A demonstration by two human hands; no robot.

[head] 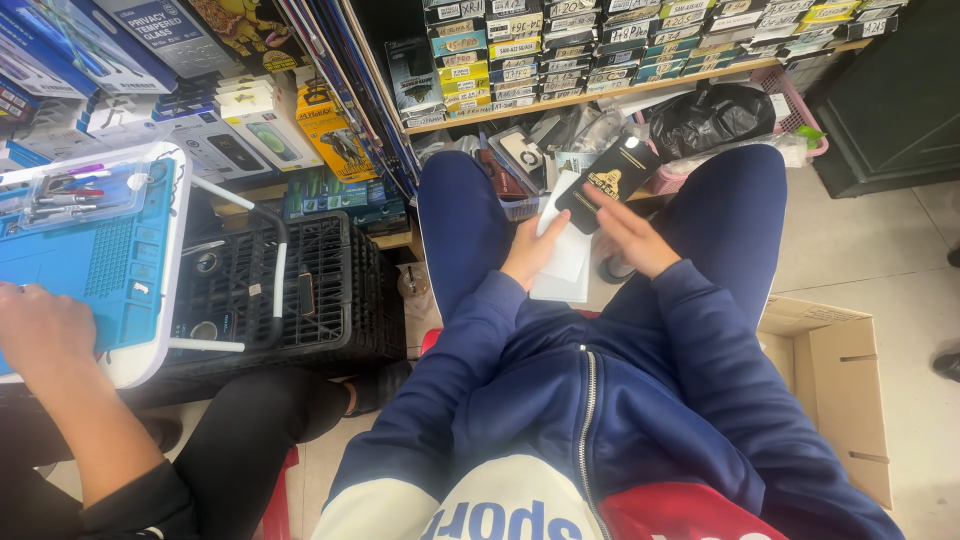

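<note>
I sit with my knees apart, in blue trousers and a blue zip jacket. My left hand (528,252) holds a stack of flat white packets (566,262) between my knees. My right hand (628,235) grips a flat black packet with a gold emblem (610,178) and holds it tilted just above the white stack. The black packet's lower end overlaps the top of the white ones.
Shelves of stacked small boxes (560,50) run ahead. A black plastic crate (290,290) stands to my left, a pink basket (795,105) ahead right, an open cardboard box (840,385) to my right. Another person's hand (40,330) rests on a blue work mat on a white tray (100,260).
</note>
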